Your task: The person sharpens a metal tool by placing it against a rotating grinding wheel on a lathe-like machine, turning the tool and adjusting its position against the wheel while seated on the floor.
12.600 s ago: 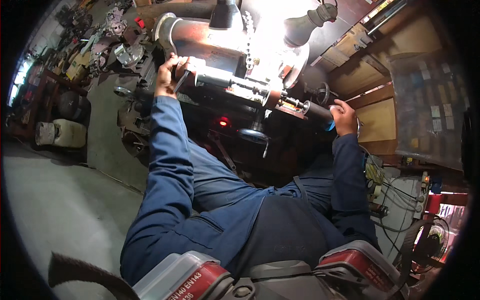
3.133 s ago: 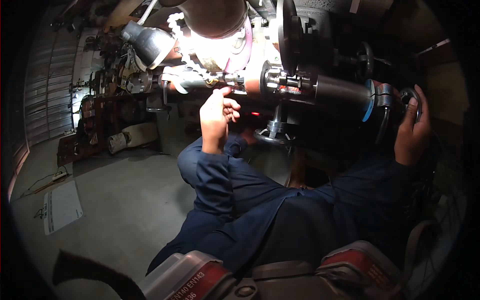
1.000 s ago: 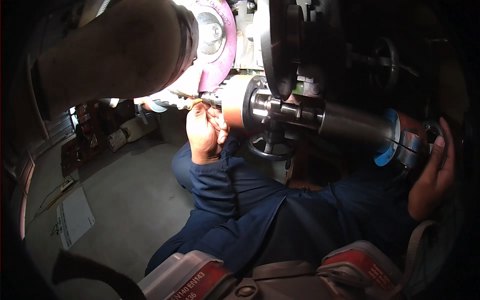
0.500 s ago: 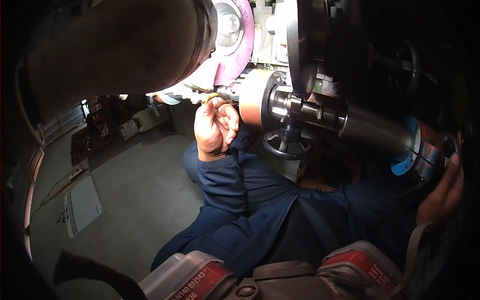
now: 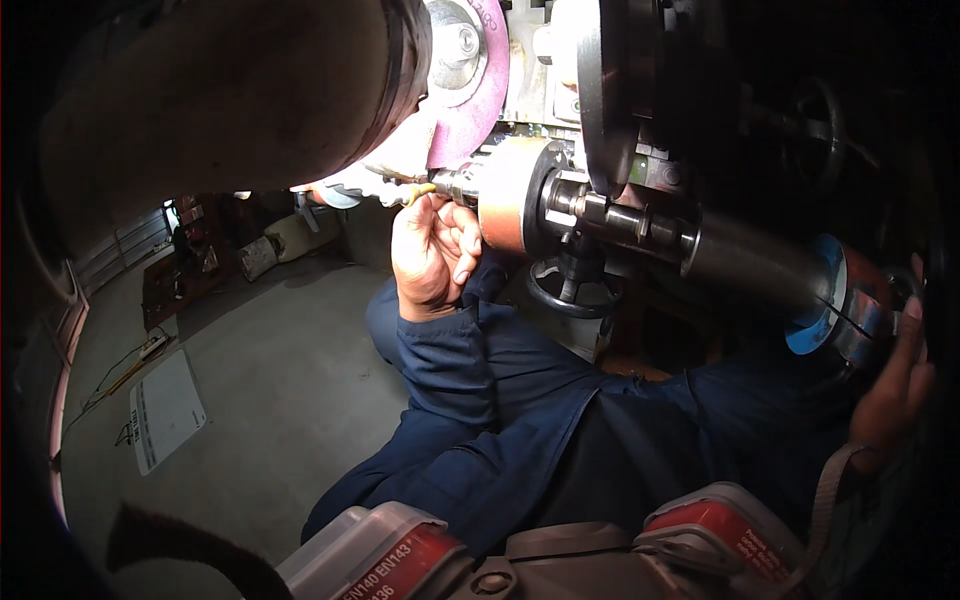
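Observation:
A pink grinding wheel (image 5: 478,80) sits at the top middle, beside a large dark round housing (image 5: 230,100). Below it a small metal workpiece (image 5: 455,186) sticks out of a tan round chuck (image 5: 515,195). My left hand (image 5: 432,255) is curled just under that workpiece, fingertips touching it. A dark spindle shaft (image 5: 750,265) runs right to a blue-and-red collar (image 5: 835,305). My right hand (image 5: 895,380) rests on the shaft's far end at the right rim, fingers wrapped against it in shadow.
A black handwheel (image 5: 570,295) hangs under the chuck. A large metal disc (image 5: 600,90) stands behind it. A white sheet (image 5: 165,410) and cables lie on the grey concrete floor (image 5: 280,400) at left. Shelves of clutter (image 5: 190,255) stand farther back.
My head has come closer to the wheel, so the machine fills more of the view. My left hand stayed at the workpiece; my right hand stayed on the shaft end.

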Available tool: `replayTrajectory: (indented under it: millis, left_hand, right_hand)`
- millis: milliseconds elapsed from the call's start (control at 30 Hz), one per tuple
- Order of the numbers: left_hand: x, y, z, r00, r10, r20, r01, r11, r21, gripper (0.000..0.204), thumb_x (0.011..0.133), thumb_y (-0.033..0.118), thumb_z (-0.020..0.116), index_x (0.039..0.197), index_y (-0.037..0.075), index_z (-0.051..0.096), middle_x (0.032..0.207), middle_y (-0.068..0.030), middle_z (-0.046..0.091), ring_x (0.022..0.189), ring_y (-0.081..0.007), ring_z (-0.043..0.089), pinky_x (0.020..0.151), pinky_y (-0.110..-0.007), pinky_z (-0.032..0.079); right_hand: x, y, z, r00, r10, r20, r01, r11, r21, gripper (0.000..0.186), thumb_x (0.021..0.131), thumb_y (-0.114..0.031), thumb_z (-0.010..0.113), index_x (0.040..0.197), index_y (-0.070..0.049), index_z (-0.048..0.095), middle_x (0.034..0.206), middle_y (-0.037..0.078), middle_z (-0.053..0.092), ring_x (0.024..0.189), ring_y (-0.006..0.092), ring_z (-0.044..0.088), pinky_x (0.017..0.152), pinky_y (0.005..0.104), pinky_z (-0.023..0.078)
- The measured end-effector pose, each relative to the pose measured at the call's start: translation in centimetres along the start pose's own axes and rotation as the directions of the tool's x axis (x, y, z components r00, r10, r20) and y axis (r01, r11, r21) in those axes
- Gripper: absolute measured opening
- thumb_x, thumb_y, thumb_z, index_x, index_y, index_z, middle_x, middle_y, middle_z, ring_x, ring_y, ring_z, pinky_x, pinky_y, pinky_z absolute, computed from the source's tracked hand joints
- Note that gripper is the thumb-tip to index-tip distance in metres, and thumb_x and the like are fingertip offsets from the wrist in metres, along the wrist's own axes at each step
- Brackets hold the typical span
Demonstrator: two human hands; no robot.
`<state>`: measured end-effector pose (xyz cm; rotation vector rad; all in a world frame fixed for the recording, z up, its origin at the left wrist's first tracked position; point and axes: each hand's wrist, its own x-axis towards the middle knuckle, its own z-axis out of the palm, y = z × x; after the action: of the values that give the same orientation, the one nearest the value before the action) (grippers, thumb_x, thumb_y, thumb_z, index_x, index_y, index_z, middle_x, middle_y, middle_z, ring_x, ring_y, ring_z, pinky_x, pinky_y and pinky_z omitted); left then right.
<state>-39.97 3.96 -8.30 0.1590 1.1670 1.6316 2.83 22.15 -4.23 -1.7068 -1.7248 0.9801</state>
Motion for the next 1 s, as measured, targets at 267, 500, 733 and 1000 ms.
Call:
replayTrajectory:
  millis: [267,500,733,1000]
  left_hand:
    - [1.4,-4.3,2.1,0.215,0.916,0.338,-0.589,-0.154,0.793,0.01,0.097,0.007,0.06,0.095,-0.001,0.054,0.074,-0.0097,0.056,0.055,-0.0144,0.051,0.049,-0.026,0.044]
    - [0.8,-6.0,5.1,0.505,0.826,-0.252,-0.462,0.505,0.729,0.024,0.103,0.018,0.055,0.115,-0.003,0.054,0.09,-0.0075,0.059,0.06,-0.0087,0.055,0.046,-0.021,0.045]
    - [-0.4,-2.5,5.3,0.941,0.197,-0.274,-0.143,0.968,0.206,0.044,0.107,0.044,0.04,0.111,0.003,0.054,0.079,-0.0042,0.064,0.044,-0.0056,0.052,0.034,-0.017,0.038]
    - [0.0,-3.3,6.6,0.97,0.215,-0.116,-0.175,0.942,0.286,0.035,0.107,0.034,0.046,0.119,0.002,0.051,0.089,-0.0042,0.062,0.053,-0.0026,0.052,0.051,-0.016,0.045]
  right_hand:
    - [-0.2,-0.6,-0.1,0.997,0.069,0.026,-0.069,0.998,-0.005,0.047,0.107,-0.029,0.04,0.14,0.002,0.051,0.141,0.017,0.054,0.133,0.0274,0.049,0.112,0.0378,0.036]
    - [-0.8,-1.3,0.5,0.998,0.068,-0.013,-0.068,0.998,0.015,0.048,0.107,-0.031,0.04,0.14,0.002,0.051,0.141,0.017,0.055,0.132,0.0266,0.05,0.112,0.0361,0.036]
    - [-0.9,-1.9,0.8,0.997,0.018,-0.071,-0.019,1.0,-0.022,0.042,0.106,-0.027,0.042,0.135,-0.002,0.058,0.135,0.016,0.06,0.127,0.0256,0.054,0.107,0.0343,0.039]
    - [-0.8,-1.4,1.0,0.992,-0.073,-0.105,0.063,0.994,-0.091,0.041,0.106,-0.026,0.041,0.133,-0.003,0.06,0.133,0.014,0.062,0.126,0.0249,0.055,0.107,0.034,0.039]
